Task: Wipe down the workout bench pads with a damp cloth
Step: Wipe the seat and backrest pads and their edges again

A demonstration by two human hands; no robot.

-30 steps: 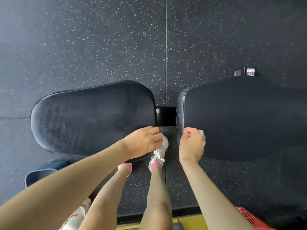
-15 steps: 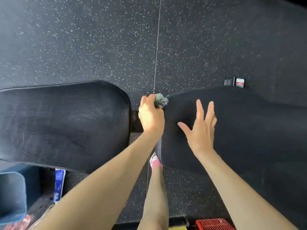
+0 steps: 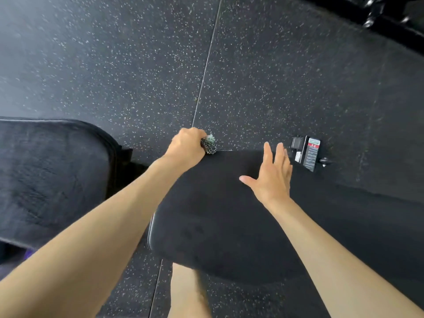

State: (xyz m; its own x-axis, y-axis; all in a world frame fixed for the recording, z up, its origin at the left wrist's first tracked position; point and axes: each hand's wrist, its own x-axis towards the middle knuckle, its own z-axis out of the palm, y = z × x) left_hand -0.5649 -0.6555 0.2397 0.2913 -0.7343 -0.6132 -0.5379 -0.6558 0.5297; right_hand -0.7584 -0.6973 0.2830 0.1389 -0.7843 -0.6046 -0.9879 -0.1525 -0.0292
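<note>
Closest in, there's a bare leg (image 3: pixel 190 292) at the bottom edge, with both forearms reaching out over it. Just past that is the big dark bench pad (image 3: pixel 218 237) on the right. A second pad (image 3: pixel 52 180) sits off to the left with a gap between them.

The right hand (image 3: pixel 273 177) lies flat on the right pad, fingers straight and spread, thumb out, holding nothing. Looks like it's just bracing.

A bit farther out, the left hand (image 3: pixel 185 145) is fisted around the cloth (image 3: pixel 209 145), a bunched dark speckled rag with a pale bit poking out. It's right at the far edge of that same pad, near its left corner.

Past the right fingertips there's a frame label (image 3: pixel 311 154) with a red header and a small knob (image 3: pixel 324 161). Beyond that it's speckled rubber floor (image 3: pixel 275 76) with a seam, plus some black gear (image 3: pixel 378 14) in the far right corner, too blurry to name.

What I'd worry about:
- **Missed strips:** The rag is wadded so tight that probably only a small patch touches the pad.
- **Dropped cloth:** Working right on the rim, it could slide off and hit the floor, then drag grit back over the pad.
- **Slipping palm:** If weight goes onto that flat palm once the surface is damp, it might skid.

No idea if the left pad is done yet.
</note>
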